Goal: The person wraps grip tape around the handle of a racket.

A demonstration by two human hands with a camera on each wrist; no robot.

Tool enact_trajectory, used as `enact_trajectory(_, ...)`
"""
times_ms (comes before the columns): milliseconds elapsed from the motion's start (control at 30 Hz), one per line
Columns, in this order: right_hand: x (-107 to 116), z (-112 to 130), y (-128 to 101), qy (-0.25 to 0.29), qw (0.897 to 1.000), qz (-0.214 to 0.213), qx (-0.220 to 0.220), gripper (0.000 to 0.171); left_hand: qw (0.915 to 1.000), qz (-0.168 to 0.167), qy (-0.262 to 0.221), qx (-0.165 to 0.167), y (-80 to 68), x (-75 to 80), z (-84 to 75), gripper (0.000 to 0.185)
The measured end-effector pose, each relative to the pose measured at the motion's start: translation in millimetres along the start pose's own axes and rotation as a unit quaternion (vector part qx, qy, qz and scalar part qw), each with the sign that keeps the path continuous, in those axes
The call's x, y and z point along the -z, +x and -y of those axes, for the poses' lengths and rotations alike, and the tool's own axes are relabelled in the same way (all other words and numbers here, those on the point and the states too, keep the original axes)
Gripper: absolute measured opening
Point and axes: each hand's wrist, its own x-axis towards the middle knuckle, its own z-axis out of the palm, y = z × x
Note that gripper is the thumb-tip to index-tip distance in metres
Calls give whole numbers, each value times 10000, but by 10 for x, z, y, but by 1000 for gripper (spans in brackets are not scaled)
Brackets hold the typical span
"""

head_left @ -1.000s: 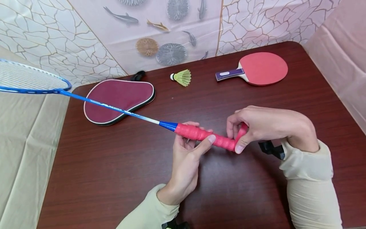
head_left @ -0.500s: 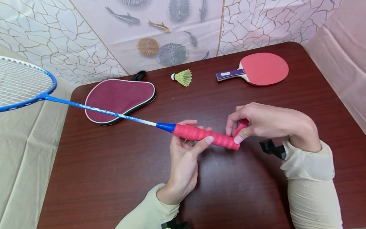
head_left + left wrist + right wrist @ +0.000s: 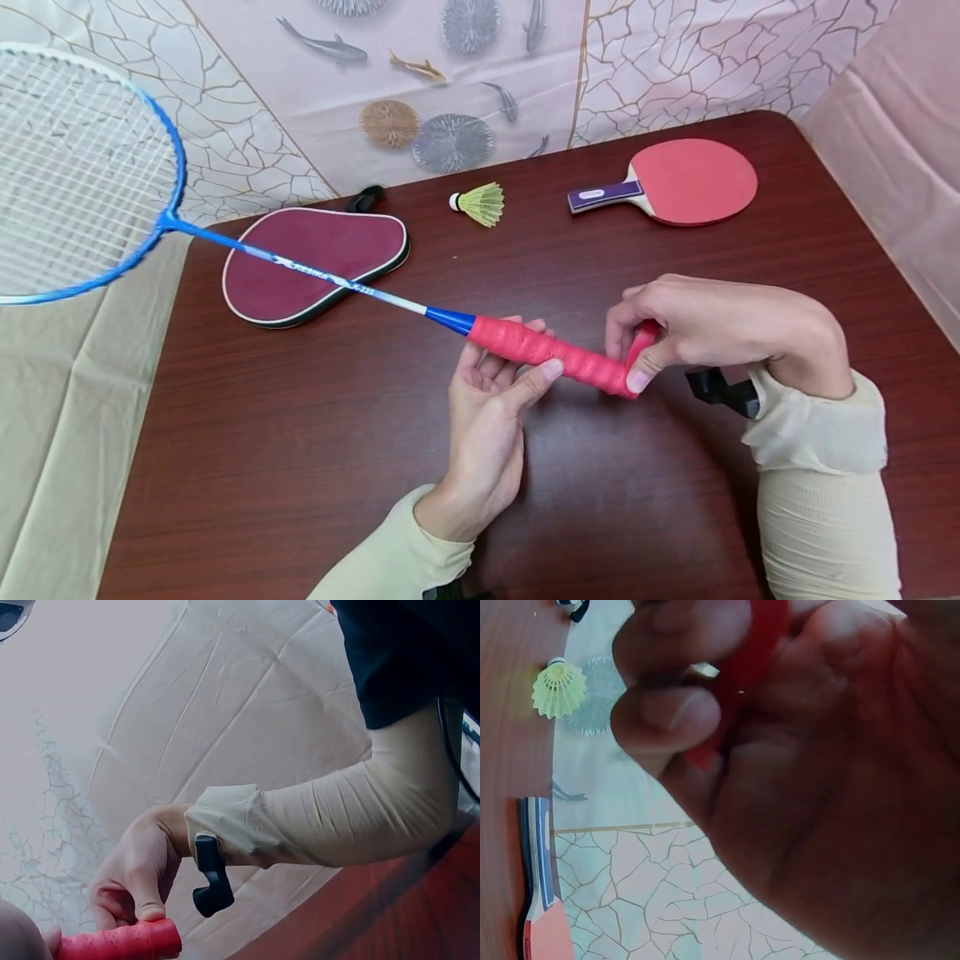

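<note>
Since a second ago the racket [image 3: 322, 279] has turned in my hands: its strung head, then nearly edge-on past the table's left edge, now shows its full face and sits higher. The handle has shifted slightly toward the right. My grips have stayed the same.

My left hand [image 3: 491, 408] lies palm up under the red handle, fingers curled behind it and the thumb pressing on its near side, so it holds the racket above the middle of the table [image 3: 300, 467]. My right hand [image 3: 697, 321] sits at the butt end, thumb and fingers pinching the loose tape [image 3: 643, 340] that comes off the handle's end. The shaft runs from my left hand toward the far left corner, over the case [image 3: 315, 262]. The shuttlecock [image 3: 480, 202] and paddle [image 3: 675, 182] lie near the far edge.
</note>
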Motion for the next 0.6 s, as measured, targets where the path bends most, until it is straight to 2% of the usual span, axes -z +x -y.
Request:
enact_trajectory(133,-14,28,6,220,9975,117,-655,27,9992,-2,123,369,-37,-13,-17,60)
enact_trajectory(167,-22,32,12,261,9970,152,-708,29,9990,54,173,400,-44,-19,-20,62)
enact_trajectory(267,-45,57,43,339,9949,289,-906,35,9988,167,391,226,-54,-38,-17,63)
enact_trajectory(433,-63,63,93,96,9973,246,-680,41,9981,132,586,-126,-49,-34,15,50)
enact_trajectory(600,-12,21,68,-260,9992,-277,-113,28,9983,43,519,-269,-30,-14,5,44)
